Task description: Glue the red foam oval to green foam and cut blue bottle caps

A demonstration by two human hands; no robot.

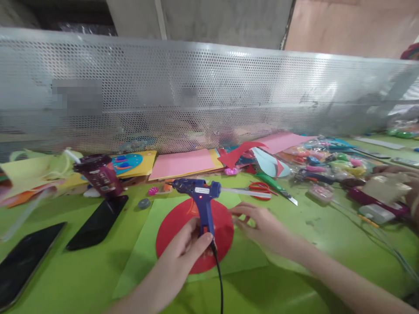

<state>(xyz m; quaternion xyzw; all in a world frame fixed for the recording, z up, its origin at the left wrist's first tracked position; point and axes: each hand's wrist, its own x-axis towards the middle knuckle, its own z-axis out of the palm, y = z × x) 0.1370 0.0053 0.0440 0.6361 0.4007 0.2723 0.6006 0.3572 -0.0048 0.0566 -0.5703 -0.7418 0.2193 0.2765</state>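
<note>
My left hand [183,250] is wrapped round the handle of a blue glue gun [199,196], held upright with its nozzle pointing left and a small red light lit on its body. Its black cord [219,279] runs down toward me. Under the gun lies a red paper circle [173,231] on a green sheet [144,253]. My right hand [258,224] rests at the circle's right edge, fingers bent and fingertips pressed on the paper.
Two black phones [98,222] [22,261] lie at the left beside a dark purple bottle [100,174]. Red-handled scissors [258,189], pink sheets [183,163] and bags of coloured bits [324,163] fill the back. Another person's hand [393,183] works at the far right. A perforated metal screen [209,91] walls the rear.
</note>
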